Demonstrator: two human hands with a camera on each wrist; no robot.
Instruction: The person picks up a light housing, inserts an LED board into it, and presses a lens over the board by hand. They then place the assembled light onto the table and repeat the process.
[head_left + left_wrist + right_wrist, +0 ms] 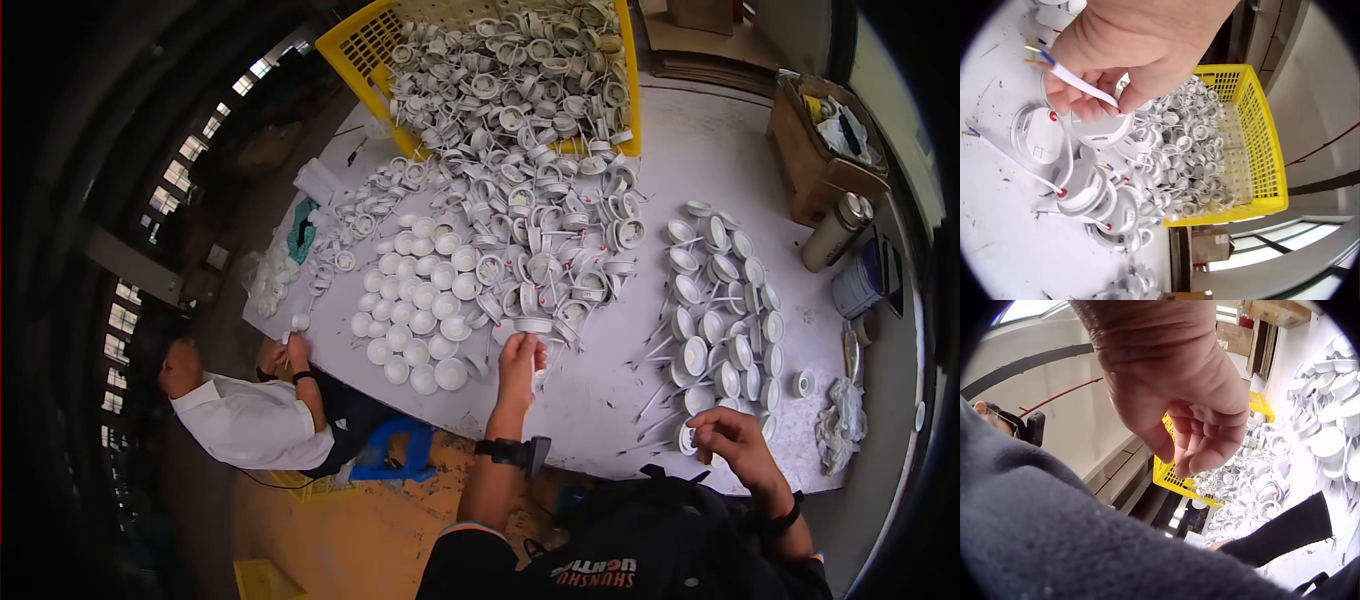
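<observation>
My left hand (518,372) pinches a white round downlight (532,325) by its edge, over the front of a heap of similar lamps (545,270). In the left wrist view the thumb and fingers grip this downlight (1102,130), and its white cable (1082,84) runs past the fingers to bare blue and brown wire ends. My right hand (735,440) hangs with loosely curled fingers at the near end of the rows of downlights (712,325) on the right. In the right wrist view nothing shows between the fingers of this hand (1179,400).
A yellow crate (634,80) full of lamps lies tipped at the back of the table (665,160). White cups (422,378) stand grouped at left. Another person (250,420) works at the left edge. A flask (836,232) and a cardboard box (815,190) stand at right.
</observation>
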